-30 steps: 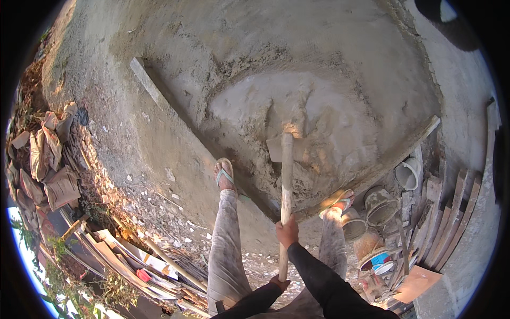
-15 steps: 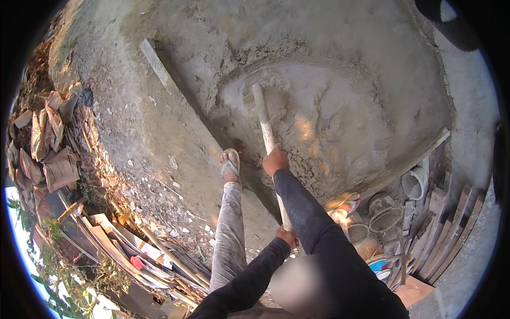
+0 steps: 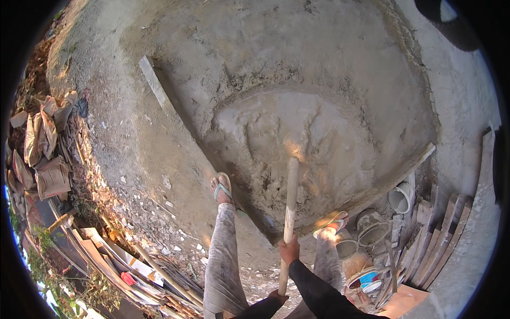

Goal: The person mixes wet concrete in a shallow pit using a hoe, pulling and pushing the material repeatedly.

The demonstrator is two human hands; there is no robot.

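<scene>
A long wooden-handled hoe [image 3: 291, 199] slopes away from me into a pool of wet grey mortar [image 3: 281, 114]; its blade is hidden at the far end. My right hand [image 3: 289, 250] wraps round the handle at mid-length. Lower down, near its butt end, my left hand [image 3: 278, 296] is closed on the same handle. Wooden boards flank the mortar: a long left board [image 3: 180, 125] and a right board [image 3: 382, 186], nearly meeting close to me. My sandalled left foot [image 3: 221, 187] rests on the left board, and my right foot [image 3: 332, 224] is by the right one.
To the right stand a white bucket [image 3: 399, 199], a grey bucket [image 3: 373, 227] and stacked planks [image 3: 441, 242]. Crumpled paper sacks [image 3: 53, 175] and a pile of cardboard and sticks [image 3: 127, 260] lie left. A concrete strip [image 3: 451, 90] runs along the far right.
Both hands have drawn the hoe toward me, and its far end has come from the pool's far part to nearer its near side. The handle now points straighter ahead.
</scene>
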